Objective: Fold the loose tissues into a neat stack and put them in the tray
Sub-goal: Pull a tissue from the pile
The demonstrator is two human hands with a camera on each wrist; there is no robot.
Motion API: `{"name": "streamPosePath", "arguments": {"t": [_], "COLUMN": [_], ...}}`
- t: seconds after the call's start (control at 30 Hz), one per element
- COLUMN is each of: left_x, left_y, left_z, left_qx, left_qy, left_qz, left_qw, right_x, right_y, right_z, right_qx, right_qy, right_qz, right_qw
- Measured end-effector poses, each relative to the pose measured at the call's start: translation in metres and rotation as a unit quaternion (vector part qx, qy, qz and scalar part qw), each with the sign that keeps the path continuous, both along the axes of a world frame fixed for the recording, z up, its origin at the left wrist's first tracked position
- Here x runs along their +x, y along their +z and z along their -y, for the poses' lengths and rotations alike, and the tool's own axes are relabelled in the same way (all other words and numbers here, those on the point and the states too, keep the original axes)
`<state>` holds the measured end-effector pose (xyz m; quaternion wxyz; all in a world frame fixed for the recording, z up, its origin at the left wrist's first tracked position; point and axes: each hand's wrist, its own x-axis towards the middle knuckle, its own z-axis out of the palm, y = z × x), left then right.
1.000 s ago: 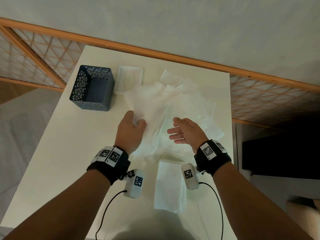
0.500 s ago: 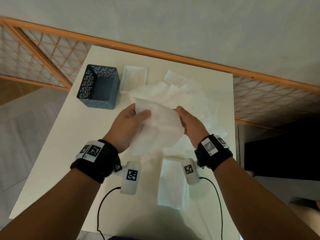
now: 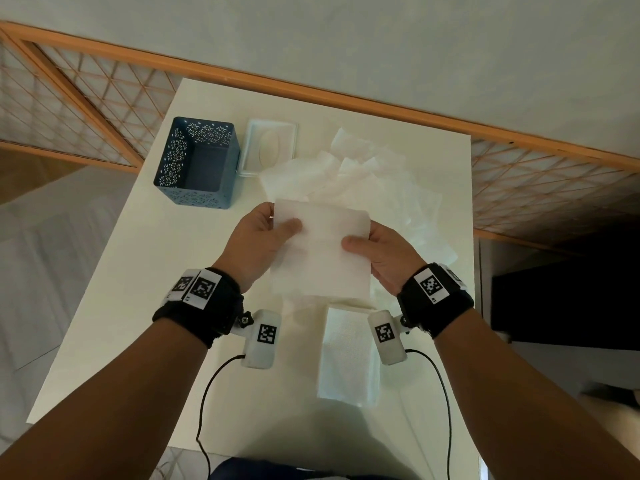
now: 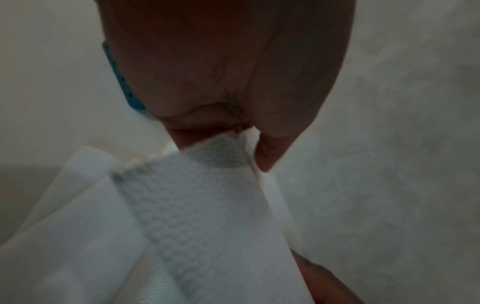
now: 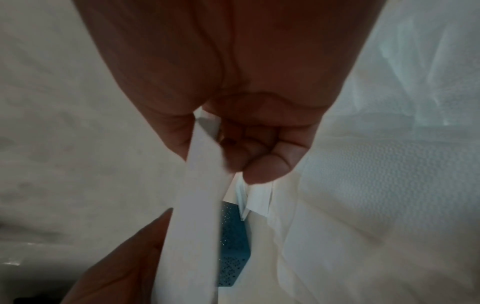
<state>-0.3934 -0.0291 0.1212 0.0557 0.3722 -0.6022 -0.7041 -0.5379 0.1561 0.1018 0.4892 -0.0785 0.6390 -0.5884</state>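
Both hands holding one tissue above the table.
I see left hand [image 3: 258,237] and right hand [image 3: 382,252] pinching the tissue [image 3: 320,252] by its side edges, over the loose pile [image 3: 381,181]; folded stack [image 3: 348,358] nearer me, blue tray [image 3: 197,164] far left.

Held tissue [image 3: 320,252] hides fingers; loose tissues [image 3: 374,188] partly covered

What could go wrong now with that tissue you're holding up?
The tissue is only pinched at its edges by the left hand and right hand, so it might tear or fold crooked. Lowering it could also nudge the folded stack or drag the loose pile.
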Motion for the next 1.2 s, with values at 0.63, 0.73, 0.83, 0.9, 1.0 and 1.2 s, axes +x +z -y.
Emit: {"name": "streamPosePath", "arguments": {"t": [0.63, 0.73, 0.83, 0.9, 1.0, 1.2], "left_x": [0.007, 0.001, -0.007, -0.008, -0.006, 0.007], "left_y": [-0.025, -0.025, -0.025, -0.026, -0.030, -0.034], "left_z": [0.008, 0.000, -0.012, -0.017, -0.020, -0.019], "left_qx": [-0.114, -0.180, -0.157, -0.136, -0.142, -0.138], "left_qy": [-0.008, -0.148, -0.247, -0.277, -0.277, -0.201], "left_qz": [0.043, 0.028, 0.050, 0.084, 0.096, 0.102], "left_qw": [0.992, 0.972, 0.955, 0.948, 0.946, 0.964], "right_x": [0.002, 0.011, 0.015, 0.016, 0.013, -0.004], "right_y": [0.000, -0.003, -0.004, -0.003, -0.003, -0.019], "right_z": [-0.010, -0.008, -0.005, -0.005, -0.005, -0.001], "right_qx": [0.116, 0.102, 0.096, 0.089, 0.080, 0.097], "right_qy": [0.153, 0.197, 0.216, 0.220, 0.218, 0.129], "right_qz": [-0.254, -0.259, -0.262, -0.253, -0.246, -0.201], "right_qw": [0.948, 0.940, 0.935, 0.938, 0.941, 0.966]}}
